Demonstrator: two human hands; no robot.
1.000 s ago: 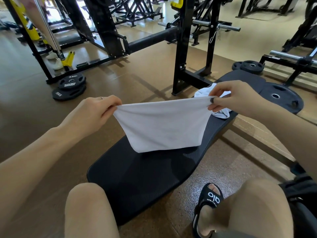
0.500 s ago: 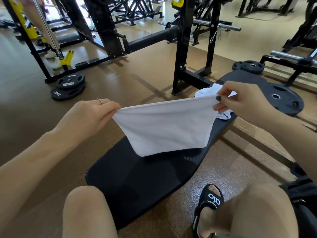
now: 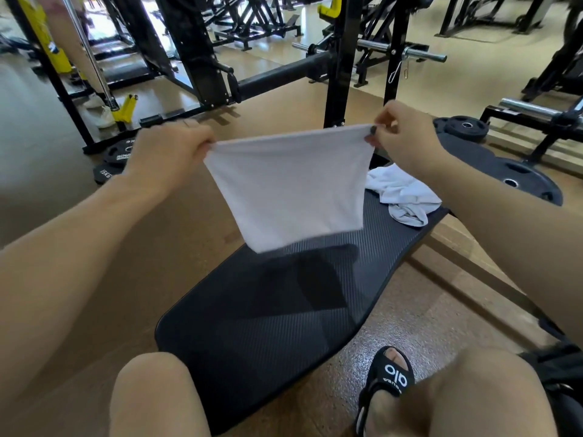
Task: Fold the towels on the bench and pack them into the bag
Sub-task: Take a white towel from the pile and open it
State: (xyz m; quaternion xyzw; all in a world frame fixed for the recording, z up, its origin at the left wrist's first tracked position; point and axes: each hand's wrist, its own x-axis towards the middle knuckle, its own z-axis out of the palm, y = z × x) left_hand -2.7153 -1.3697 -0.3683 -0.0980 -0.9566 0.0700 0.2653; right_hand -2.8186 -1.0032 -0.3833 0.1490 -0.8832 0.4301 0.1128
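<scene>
Over the bench [image 3: 252, 326] our left hand [image 3: 167, 149] and right hand [image 3: 407, 137] each pinch a top corner of the towel [image 3: 290, 184]. We've raised it clear of the pad, ready for another fold. Beyond, a crumpled towel [image 3: 400, 193] waits; no bag visible.

held towel [image 3: 293, 187] above bench [image 3: 268, 316], crumpled towel [image 3: 402, 197] (right end)

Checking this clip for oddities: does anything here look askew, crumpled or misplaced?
A second white towel lies crumpled at the far end of the bench, unfolded. The held towel, pinched by left hand and right hand, hangs slightly slanted. No bag clearly shows.
</scene>
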